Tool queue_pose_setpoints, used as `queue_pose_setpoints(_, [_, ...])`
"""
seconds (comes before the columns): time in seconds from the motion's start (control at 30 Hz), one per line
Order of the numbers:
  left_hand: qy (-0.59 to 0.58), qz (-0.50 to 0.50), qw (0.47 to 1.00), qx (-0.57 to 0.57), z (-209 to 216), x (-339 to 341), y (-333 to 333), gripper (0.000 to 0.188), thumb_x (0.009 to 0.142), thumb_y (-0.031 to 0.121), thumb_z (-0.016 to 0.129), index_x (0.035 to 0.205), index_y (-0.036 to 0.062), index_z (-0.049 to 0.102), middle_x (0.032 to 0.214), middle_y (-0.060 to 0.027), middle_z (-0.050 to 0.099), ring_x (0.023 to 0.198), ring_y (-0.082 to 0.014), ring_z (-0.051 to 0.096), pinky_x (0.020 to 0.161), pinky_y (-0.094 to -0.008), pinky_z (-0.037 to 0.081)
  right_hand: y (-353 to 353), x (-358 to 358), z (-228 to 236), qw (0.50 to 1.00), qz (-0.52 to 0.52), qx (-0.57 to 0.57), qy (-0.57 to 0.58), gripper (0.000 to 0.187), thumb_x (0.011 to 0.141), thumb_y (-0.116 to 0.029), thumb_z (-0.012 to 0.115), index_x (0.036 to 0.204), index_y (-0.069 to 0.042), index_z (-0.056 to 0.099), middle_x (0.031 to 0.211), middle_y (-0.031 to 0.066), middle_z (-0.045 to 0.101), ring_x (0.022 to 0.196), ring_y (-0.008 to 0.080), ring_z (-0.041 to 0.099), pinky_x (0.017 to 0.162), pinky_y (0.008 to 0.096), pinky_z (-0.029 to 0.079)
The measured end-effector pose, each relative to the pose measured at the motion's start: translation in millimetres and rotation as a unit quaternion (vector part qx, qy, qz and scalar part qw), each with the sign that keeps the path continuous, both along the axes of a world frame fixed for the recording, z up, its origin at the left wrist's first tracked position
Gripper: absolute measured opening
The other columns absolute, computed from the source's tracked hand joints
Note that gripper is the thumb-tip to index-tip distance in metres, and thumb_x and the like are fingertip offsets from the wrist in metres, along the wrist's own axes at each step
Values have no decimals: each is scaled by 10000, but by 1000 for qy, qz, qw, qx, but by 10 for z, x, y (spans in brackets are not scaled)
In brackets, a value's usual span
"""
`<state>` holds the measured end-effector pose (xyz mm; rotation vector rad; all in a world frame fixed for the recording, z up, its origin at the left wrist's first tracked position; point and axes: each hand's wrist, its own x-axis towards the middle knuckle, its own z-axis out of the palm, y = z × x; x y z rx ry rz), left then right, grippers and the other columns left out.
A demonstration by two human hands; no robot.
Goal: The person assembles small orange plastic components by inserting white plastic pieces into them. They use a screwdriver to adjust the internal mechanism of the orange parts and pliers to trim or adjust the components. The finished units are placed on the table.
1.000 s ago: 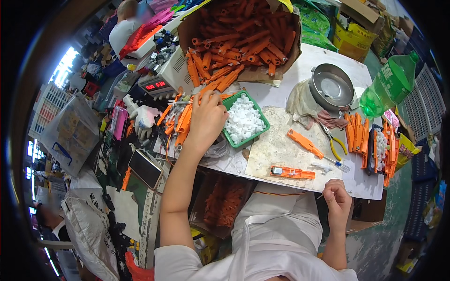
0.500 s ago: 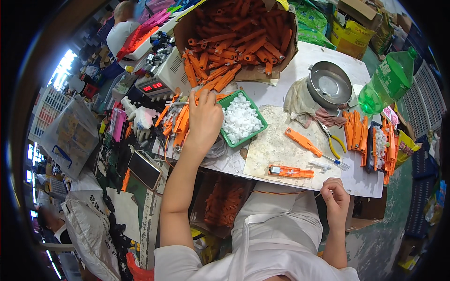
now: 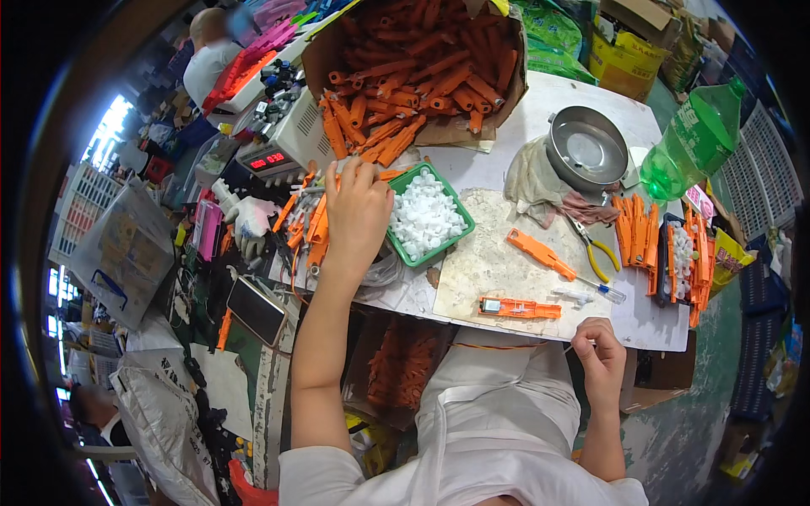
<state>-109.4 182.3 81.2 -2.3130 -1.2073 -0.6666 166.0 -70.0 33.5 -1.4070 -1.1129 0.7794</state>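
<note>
My left hand [image 3: 361, 207] reaches over loose orange plastic parts [image 3: 319, 226], just left of a green basket [image 3: 462, 234] filled with small white plastic pieces [image 3: 426, 215]. Its fingers are bent downward, and whatever lies under the fingertips is hidden. My right hand [image 3: 601, 358] rests at the table's front edge, fingers curled toward the thumb; any item inside is hidden. On a stained board [image 3: 472, 274] between them lie an orange housing with fitted parts [image 3: 521, 308], a plain orange housing [image 3: 540, 253], a screwdriver [image 3: 609, 292] and a small white piece [image 3: 574, 295].
A carton [image 3: 506, 118] of orange parts stands at the back. Behind the board are a metal bowl [image 3: 588, 150] on a rag and yellow-handled pliers [image 3: 601, 257]. Orange parts [image 3: 637, 232] and a green bottle [image 3: 696, 139] stand right; a phone [image 3: 257, 309] and display box [image 3: 291, 139] are left.
The view has shifted slightly, so everything sits a little further left. My left hand has edged left over the orange parts. My right hand stays curled at the table edge.
</note>
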Motion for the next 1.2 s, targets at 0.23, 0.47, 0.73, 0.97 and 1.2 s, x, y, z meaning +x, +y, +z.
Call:
queue_pose_setpoints(0.23, [-332,-210,878,-273,129,489,-764,77,757,99,721,754,45,666,904,-47,602,1125,-258,489,994,-405,332,293,-152,368,968,-37,179,-174,126,809,-96,689,807,-26,585,794,65,598,840,235,541,770,322,431])
queue_pose_setpoints(0.47, [-417,-249,810,-330,18,896,-1349,93,774,119,719,745,64,650,874,-45,589,1180,-311,428,1008,-447,305,575,-313,455,905,-66,311,-285,151,815,-98,692,893,-67,567,787,40,621,810,248,577,730,347,444])
queue_pose_setpoints(0.73, [-446,-238,791,-344,-40,1001,-1449,127,784,124,707,717,54,624,857,-45,572,1187,-306,422,1030,-455,270,560,-336,305,899,-87,329,-275,129,862,-133,648,896,-80,536,784,38,622,811,235,572,731,346,432])
queue_pose_setpoints(0.97, [-433,-233,799,-347,-53,1014,-1461,126,780,129,711,712,56,634,859,-47,574,1191,-309,426,1025,-455,275,574,-326,300,888,-89,334,-304,133,863,-143,644,902,-79,533,784,34,617,802,226,567,730,354,431])
queue_pose_setpoints(1.2, [-439,-230,792,-358,-58,1010,-1445,115,774,129,712,718,56,644,858,-44,574,1201,-307,425,1025,-454,275,569,-313,287,883,-89,336,-315,138,862,-151,645,906,-78,537,788,31,613,798,226,568,729,359,430])
